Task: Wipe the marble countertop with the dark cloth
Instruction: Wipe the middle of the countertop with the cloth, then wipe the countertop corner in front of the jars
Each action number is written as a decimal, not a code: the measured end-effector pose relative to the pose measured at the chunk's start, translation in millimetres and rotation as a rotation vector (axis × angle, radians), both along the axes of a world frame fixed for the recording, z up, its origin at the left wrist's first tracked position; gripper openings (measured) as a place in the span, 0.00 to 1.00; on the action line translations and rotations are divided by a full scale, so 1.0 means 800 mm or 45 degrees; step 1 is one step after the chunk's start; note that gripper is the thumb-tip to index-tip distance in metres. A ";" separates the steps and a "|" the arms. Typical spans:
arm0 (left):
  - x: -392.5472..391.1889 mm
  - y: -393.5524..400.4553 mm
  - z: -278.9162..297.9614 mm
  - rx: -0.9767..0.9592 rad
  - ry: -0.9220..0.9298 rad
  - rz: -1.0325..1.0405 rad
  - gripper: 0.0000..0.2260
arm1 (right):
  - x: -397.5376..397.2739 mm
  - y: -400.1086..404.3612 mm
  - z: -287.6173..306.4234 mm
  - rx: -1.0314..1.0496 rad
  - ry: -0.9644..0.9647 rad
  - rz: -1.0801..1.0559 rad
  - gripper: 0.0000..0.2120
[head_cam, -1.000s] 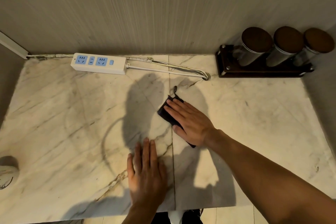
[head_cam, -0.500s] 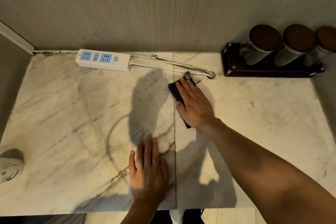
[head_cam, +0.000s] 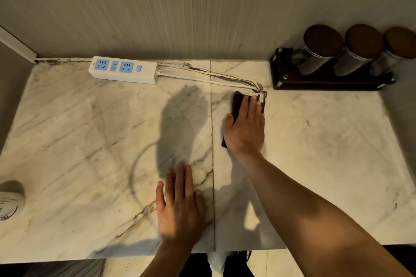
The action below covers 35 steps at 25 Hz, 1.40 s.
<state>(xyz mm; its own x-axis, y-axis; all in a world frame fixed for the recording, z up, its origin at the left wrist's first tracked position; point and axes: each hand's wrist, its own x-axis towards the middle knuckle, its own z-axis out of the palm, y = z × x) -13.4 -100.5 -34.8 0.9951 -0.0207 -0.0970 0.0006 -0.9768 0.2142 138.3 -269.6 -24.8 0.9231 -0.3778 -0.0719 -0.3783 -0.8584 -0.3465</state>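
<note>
The marble countertop (head_cam: 326, 141) is pale with grey and brown veins and a seam down its middle. My right hand (head_cam: 246, 129) lies flat on the dark cloth (head_cam: 237, 102), pressing it onto the marble just right of the seam, close to the cable loop. Only the cloth's far end and a sliver by my wrist show; my palm hides the rest. My left hand (head_cam: 180, 206) rests flat on the marble near the front edge, fingers together, holding nothing.
A white power strip (head_cam: 123, 69) with blue sockets lies along the back wall, its cables (head_cam: 213, 76) running right to a loop beside the cloth. A dark rack with three lidded jars (head_cam: 337, 56) stands at the back right. A pale round object (head_cam: 10, 202) sits at the left edge.
My right hand has slid the cloth away from me and to the right, from the middle of the counter to the cable loop. My left hand has stayed in place.
</note>
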 end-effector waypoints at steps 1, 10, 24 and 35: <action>0.000 0.000 0.001 0.003 0.004 0.000 0.26 | -0.004 0.001 0.000 0.007 -0.004 -0.037 0.31; -0.003 0.002 -0.002 0.017 -0.009 -0.018 0.26 | -0.062 0.006 -0.003 -0.010 0.014 -0.148 0.32; -0.004 -0.003 0.004 -0.003 -0.143 -0.027 0.24 | -0.179 0.027 -0.003 -0.051 -0.006 -0.197 0.33; 0.019 -0.095 0.024 -0.185 -0.068 -0.192 0.23 | -0.264 0.000 -0.002 -0.042 -0.147 0.152 0.28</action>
<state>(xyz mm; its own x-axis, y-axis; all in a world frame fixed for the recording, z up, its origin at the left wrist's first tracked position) 1.8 -176.3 -15.8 0.9833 -0.1798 -0.0290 -0.1586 -0.9237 0.3487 -72.9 -269.5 -26.5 0.9630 -0.2650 0.0482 -0.2318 -0.9066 -0.3526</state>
